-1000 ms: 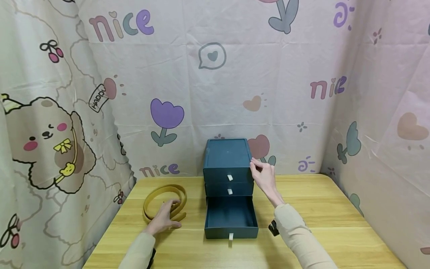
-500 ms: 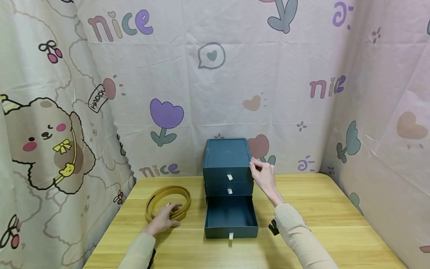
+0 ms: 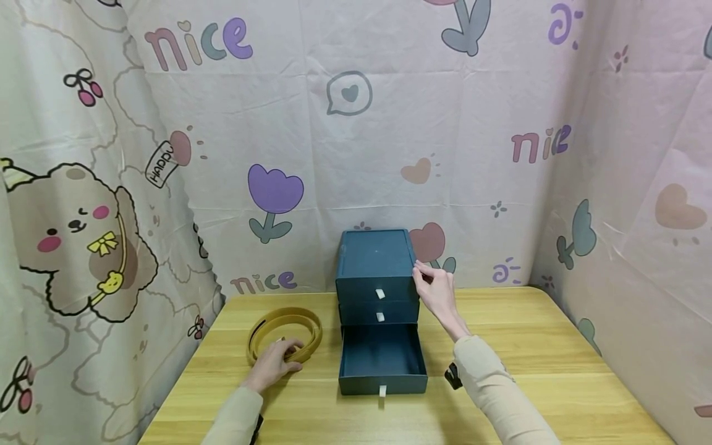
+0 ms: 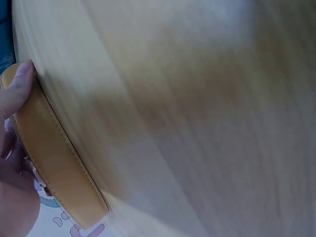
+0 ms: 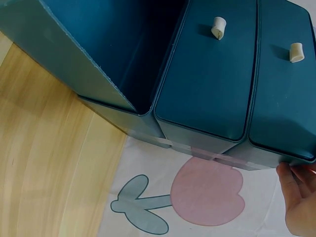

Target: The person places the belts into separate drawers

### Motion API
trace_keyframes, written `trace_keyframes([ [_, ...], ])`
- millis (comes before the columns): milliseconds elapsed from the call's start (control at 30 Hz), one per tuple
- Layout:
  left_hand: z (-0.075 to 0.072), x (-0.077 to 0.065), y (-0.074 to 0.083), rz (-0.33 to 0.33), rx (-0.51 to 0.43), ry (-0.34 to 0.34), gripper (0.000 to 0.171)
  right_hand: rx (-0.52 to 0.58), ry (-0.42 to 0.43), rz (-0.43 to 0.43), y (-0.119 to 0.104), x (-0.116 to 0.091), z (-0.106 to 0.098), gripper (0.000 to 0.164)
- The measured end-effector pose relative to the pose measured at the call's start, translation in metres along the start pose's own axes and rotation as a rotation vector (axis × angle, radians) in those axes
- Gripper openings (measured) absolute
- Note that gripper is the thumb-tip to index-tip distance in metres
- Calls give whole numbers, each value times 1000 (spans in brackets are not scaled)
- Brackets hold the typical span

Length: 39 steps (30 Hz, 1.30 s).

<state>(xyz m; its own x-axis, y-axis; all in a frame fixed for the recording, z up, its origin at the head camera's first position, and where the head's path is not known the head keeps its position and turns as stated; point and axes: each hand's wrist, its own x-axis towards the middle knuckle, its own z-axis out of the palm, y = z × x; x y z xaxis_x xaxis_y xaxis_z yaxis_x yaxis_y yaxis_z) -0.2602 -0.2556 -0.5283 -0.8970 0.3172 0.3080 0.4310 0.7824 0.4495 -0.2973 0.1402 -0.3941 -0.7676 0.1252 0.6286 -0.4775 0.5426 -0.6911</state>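
A coiled yellow-tan leather belt [image 3: 285, 315] stands on its edge on the table, left of a dark blue drawer box [image 3: 378, 253]. My left hand [image 3: 274, 363] holds the near side of the coil. In the left wrist view, the thumb [image 4: 20, 88] lies on the belt's outer face [image 4: 57, 153] and the fingers are inside the loop, near a metal buckle [image 4: 38, 175]. My right hand [image 3: 436, 292] touches the box's right side near its top front corner with its fingertips. The bottom drawer [image 3: 382, 384] is pulled out, and nothing shows inside.
The two upper drawers, with white pull tabs [image 3: 381, 293], are pushed in. Printed cloth [image 3: 361, 154] hangs behind and on both sides of the wooden table [image 3: 517, 346]. The box stands near the table's back edge.
The belt coil has turned and shifted slightly right, toward the box, and looks rounder and neater. My left hand has moved a little right with it. My right hand stays at the box.
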Motion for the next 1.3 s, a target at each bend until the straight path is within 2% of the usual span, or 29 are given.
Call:
trace_keyframes([
  [200, 7, 3, 7, -123, 71, 39, 26, -11, -6, -1, 0, 0, 1, 27],
  [367, 10, 3, 10, -154, 92, 57, 24, -13, -10, 4, 1, -1, 2, 27],
  [533, 9, 3, 11, -136, 100, 73, 25, -16, -2, 2, 0, -1, 2, 26],
  [733, 7, 1, 11, -80, 104, 119, 25, -20, 6, -7, 1, 1, 2, 25],
  [900, 6, 1, 12, -68, 110, 134, 26, -26, 3, -5, 2, 1, 2, 25],
  [1033, 7, 1, 15, -24, 129, 154, 25, -24, 6, -1, 1, 1, 1, 25],
  [1200, 8, 0, 18, 32, 157, 162, 25, -28, 13, -4, 1, 1, 1, 25],
  [1300, 9, -1, 20, 34, 157, 152, 26, -24, 12, -4, 0, 1, 0, 25],
])
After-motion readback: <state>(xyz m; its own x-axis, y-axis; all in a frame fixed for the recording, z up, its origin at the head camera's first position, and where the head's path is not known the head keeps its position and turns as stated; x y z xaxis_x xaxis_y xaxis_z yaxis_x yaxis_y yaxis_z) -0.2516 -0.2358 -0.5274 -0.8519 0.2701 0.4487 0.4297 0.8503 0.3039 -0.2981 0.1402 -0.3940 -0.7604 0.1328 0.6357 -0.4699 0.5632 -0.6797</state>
